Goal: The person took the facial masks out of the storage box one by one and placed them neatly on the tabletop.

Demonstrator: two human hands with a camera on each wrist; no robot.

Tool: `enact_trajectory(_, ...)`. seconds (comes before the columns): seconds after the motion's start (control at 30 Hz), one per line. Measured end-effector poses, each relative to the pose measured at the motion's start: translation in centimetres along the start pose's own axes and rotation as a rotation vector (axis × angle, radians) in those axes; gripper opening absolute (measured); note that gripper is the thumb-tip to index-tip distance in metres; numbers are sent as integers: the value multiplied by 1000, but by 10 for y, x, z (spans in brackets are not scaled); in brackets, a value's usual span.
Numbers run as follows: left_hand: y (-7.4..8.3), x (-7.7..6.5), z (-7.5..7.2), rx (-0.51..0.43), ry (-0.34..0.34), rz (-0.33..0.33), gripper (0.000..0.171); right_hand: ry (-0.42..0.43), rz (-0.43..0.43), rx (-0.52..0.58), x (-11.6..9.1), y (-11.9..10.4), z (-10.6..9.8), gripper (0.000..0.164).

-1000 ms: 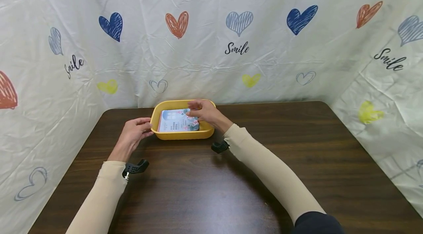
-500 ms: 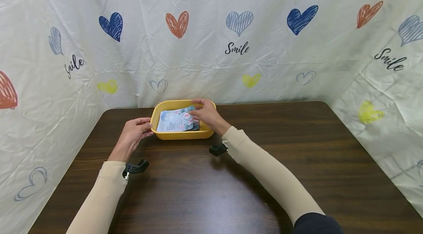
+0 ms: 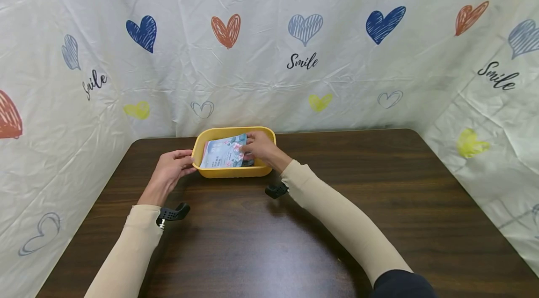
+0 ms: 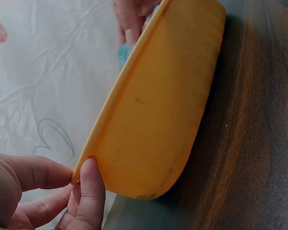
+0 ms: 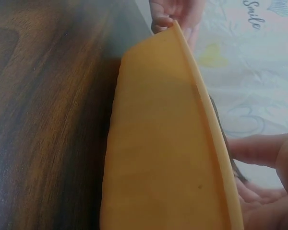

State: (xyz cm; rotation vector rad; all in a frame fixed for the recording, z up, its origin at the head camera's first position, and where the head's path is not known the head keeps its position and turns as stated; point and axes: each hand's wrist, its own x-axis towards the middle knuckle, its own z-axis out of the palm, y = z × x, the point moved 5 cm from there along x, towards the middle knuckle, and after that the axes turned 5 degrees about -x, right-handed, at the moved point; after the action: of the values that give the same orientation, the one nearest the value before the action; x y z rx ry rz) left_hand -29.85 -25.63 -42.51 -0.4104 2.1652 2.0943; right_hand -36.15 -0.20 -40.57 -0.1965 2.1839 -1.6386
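Yellow tray [image 3: 230, 171] sits on the dark wood table [image 3: 379, 185], toward the far edge, close to the draped backdrop cloth [image 3: 269, 45] printed with hearts and the word "Smile".

Left hand [image 3: 170, 169] grips the tray's left end: thumb curled against the rim, fingers wrapped round the outside wall. Left wrist view confirms it, with the thumb tip [image 4: 91, 191] pressed to the tray's corner and the other fingers bent behind the rim. Tray wall [image 4: 158, 110] fills most of that view, underside resting on the table.

Right hand [image 3: 258, 148] is inside the tray at its right side, fingers curled onto a printed packet [image 3: 223, 154]. Packet is light blue and white with pink patches, tilted, its right edge raised under the fingers and its left part lying lower in the tray. Something dark shows beneath the packet's near right corner; cannot tell what it is. Right wrist view shows only the tray's outer wall [image 5: 158, 143] and the fingers above the rim; the packet is hidden there.

Both forearms wear beige sleeves [image 3: 337, 214]. A black wrist mount [image 3: 172, 214] sits on the left forearm, another [image 3: 275, 190] on the right, just above the table.
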Motion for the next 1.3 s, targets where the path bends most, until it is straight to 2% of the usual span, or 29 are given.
enact_trajectory(0.13,0,0,1,-2,2,-1,48,-40,-8,-17,0,0,3,45)
enact_trajectory(0.33,0,0,1,-9,-6,1,49,-47,-6,-30,1,1,3,39)
enact_trajectory(0.87,2,0,1,7,9,-28,50,-42,1,-9,3,1,0,42)
enact_trajectory(1.13,4,0,-1,28,19,-35,49,-31,-2,-14,-1,-2,-8,46)
enact_trajectory(1.3,4,-1,0,27,21,-36,49,-42,-11,22,-2,-2,-14,43)
